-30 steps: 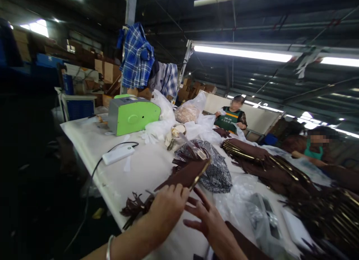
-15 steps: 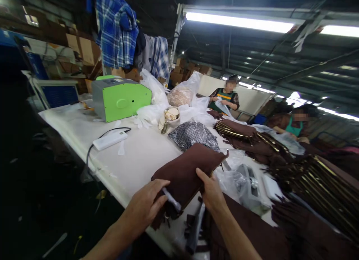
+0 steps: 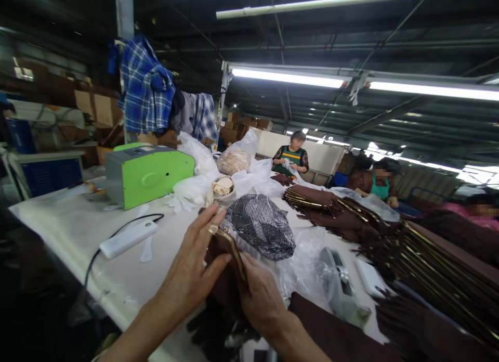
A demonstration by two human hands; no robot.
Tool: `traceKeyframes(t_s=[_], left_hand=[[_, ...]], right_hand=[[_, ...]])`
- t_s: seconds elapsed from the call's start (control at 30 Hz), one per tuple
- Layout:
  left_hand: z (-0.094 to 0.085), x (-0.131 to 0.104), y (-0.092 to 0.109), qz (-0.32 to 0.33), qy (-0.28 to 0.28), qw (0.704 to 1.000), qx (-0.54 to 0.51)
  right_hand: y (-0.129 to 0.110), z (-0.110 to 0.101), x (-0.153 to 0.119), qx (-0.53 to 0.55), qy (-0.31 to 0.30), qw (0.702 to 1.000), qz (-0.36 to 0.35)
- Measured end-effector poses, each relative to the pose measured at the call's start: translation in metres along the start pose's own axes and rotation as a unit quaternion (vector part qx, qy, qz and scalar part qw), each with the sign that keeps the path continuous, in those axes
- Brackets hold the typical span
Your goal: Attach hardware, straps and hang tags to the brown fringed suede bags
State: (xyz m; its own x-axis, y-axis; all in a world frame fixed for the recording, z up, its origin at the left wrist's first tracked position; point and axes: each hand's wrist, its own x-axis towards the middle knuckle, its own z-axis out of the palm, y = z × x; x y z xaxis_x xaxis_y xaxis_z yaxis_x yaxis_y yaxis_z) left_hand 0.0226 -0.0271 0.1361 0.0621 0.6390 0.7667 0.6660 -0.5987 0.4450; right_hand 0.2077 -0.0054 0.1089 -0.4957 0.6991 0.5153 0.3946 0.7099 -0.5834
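Observation:
A dark brown zippered pouch point(image 3: 226, 284) is between my two hands near the table's front, its gold-toothed zipper point(image 3: 233, 246) turned upward. My left hand point(image 3: 191, 255) grips the pouch's left side, with the fingertips by the zipper's end and the thumb across the brown material. On the other side, my right hand point(image 3: 261, 292) is closed round the pouch's edge along the zipper, some of its fingers hidden. Dark fringe-like strips, blurred, hang below the pouch. Just beyond it lies a black-and-white speckled bundle point(image 3: 259, 227).
A green and grey machine point(image 3: 152, 172) and a white power strip point(image 3: 128, 238) with a cable stand at left. To the right are a grey tape dispenser point(image 3: 343, 289) in clear plastic and stacked brown pouches point(image 3: 424, 273). Co-workers point(image 3: 292, 156) are at the far side.
The pouch has turned from lying broad face up to standing with its zipper upward. My right hand has moved left and lower, closer to my left hand. The camera view has shifted.

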Motion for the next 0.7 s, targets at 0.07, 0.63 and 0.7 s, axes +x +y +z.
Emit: traceKeyframes(t_s=[0.07,0.63,0.7], left_hand=[[-0.019,0.013,0.005,0.012,-0.014,1.0,0.001],[0.008,-0.088,-0.026,-0.151,-0.174,0.961,-0.151],[0.006,-0.093,-0.02,-0.242,-0.232,0.891,-0.305]], right_hand=[[-0.003,-0.022,0.019,-0.097,-0.044,0.993,-0.047],[-0.028,-0.003,0.132,-0.441,-0.286,0.795,-0.302],[-0.027,0.01,0.136,-0.456,-0.291,0.787,-0.297]])
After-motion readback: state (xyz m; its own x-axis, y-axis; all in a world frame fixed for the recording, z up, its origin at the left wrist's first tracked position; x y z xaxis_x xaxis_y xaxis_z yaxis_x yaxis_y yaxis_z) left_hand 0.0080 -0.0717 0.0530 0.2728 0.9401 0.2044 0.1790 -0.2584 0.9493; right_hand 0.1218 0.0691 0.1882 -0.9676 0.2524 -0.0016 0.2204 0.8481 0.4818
